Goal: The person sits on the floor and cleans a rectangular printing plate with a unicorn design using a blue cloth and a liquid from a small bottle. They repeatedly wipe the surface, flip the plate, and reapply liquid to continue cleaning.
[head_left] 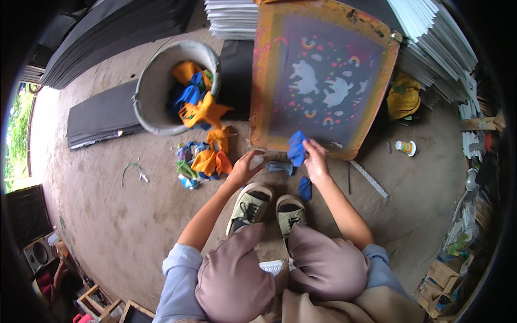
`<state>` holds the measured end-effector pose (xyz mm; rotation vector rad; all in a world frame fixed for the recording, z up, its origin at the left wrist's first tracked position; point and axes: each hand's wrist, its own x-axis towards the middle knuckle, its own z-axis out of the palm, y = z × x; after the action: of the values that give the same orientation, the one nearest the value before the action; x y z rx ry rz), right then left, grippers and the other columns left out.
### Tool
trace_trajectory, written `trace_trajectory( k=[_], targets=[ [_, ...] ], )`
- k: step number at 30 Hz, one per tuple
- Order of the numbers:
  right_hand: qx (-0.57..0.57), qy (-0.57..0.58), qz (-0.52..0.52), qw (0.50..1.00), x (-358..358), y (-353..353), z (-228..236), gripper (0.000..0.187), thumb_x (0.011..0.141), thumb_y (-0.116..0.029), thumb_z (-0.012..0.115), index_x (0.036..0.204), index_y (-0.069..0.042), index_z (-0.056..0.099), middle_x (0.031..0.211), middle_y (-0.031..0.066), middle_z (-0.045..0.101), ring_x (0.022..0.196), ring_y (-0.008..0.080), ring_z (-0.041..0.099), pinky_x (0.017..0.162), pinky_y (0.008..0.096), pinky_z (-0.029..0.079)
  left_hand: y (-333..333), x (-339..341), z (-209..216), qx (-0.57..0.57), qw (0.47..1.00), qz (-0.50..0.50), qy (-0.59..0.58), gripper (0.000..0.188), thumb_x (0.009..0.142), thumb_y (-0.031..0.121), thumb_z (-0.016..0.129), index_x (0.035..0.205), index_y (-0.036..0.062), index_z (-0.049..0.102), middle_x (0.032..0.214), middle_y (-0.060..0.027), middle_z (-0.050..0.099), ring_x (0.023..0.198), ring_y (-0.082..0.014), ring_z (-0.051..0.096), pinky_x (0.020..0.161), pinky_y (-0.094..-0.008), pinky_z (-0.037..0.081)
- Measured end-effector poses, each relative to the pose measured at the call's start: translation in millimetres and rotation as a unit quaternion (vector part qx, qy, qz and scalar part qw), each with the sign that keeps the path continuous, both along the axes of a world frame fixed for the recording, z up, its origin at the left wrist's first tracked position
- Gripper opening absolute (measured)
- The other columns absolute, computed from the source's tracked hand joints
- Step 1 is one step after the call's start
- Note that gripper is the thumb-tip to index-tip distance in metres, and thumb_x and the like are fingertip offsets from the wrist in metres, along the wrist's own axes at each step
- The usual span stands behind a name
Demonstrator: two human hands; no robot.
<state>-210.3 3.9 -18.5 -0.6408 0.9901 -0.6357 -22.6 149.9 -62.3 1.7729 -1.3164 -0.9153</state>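
Note:
My right hand (316, 161) pinches a crumpled blue cloth (296, 149), raised in front of the lower edge of a printing screen (353, 151). The screen has a stained orange frame, with pale animal shapes, rainbows and small coloured dots on its mesh. My left hand (244, 170) is curled around a small whitish thing (257, 160) whose kind I cannot make out. Between my hands and shoes lie a grey-blue rag (280, 167) and a dark blue rag (305, 188). Left of my left hand sits a heap of orange, blue and green rags (205, 162).
A grey bucket (146, 102) with orange and blue rags stands at the far left, by black sheets (102, 114). White sheets (441, 48) are stacked far right. A yellow cloth bundle (404, 97), a small cup (405, 147) and a perforated metal strip (370, 179) lie right of the screen.

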Motion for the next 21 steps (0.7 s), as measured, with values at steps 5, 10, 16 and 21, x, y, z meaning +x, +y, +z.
trace_trajectory(
  k=[5,10,16,21],
  targets=[
    [-0.398,0.126,-0.179,0.891,26,-121,93,0.023,0.091,-0.016,0.058,0.105,0.001,0.065,0.092,0.0039,0.064,0.085,0.0110,0.058,0.077,0.0259,0.045,-10,19,30,-0.075,0.992,0.072,0.071,0.047,0.082,0.024,0.066,0.121,0.0036,0.050,0.116,-0.0158,0.055,0.111,-0.0308,0.052,0.097,-0.0390,0.041],
    [-0.677,0.293,-0.253,0.626,62,-206,116,0.018,0.088,-0.009,0.059,0.103,-0.003,0.068,0.107,0.0121,0.064,0.097,0.0255,0.059,0.088,0.0362,0.044,-35,24,45,-0.128,0.980,0.126,0.085,0.041,0.084,0.018,0.062,0.120,0.0034,0.051,0.117,-0.0150,0.054,0.111,-0.0292,0.052,0.097,-0.0384,0.042],
    [-0.835,0.357,0.102,0.406,100,-185,73,0.046,0.090,-0.017,0.053,0.134,-0.004,0.045,0.139,0.0111,0.043,0.133,0.0242,0.036,0.109,0.0405,0.027,-37,44,43,-0.125,0.983,0.125,0.040,0.041,0.083,0.020,0.062,0.120,0.0048,0.054,0.120,-0.0138,0.054,0.113,-0.0305,0.050,0.099,-0.0384,0.037],
    [-0.821,0.400,0.054,0.405,105,-207,79,0.050,0.087,-0.016,0.056,0.135,-0.006,0.044,0.142,0.0083,0.041,0.133,0.0231,0.036,0.110,0.0414,0.028,-51,50,48,-0.102,0.983,0.140,0.055,0.039,0.082,0.018,0.062,0.118,0.0049,0.055,0.120,-0.0151,0.054,0.117,-0.0316,0.047,0.101,-0.0387,0.034]
  ],
)
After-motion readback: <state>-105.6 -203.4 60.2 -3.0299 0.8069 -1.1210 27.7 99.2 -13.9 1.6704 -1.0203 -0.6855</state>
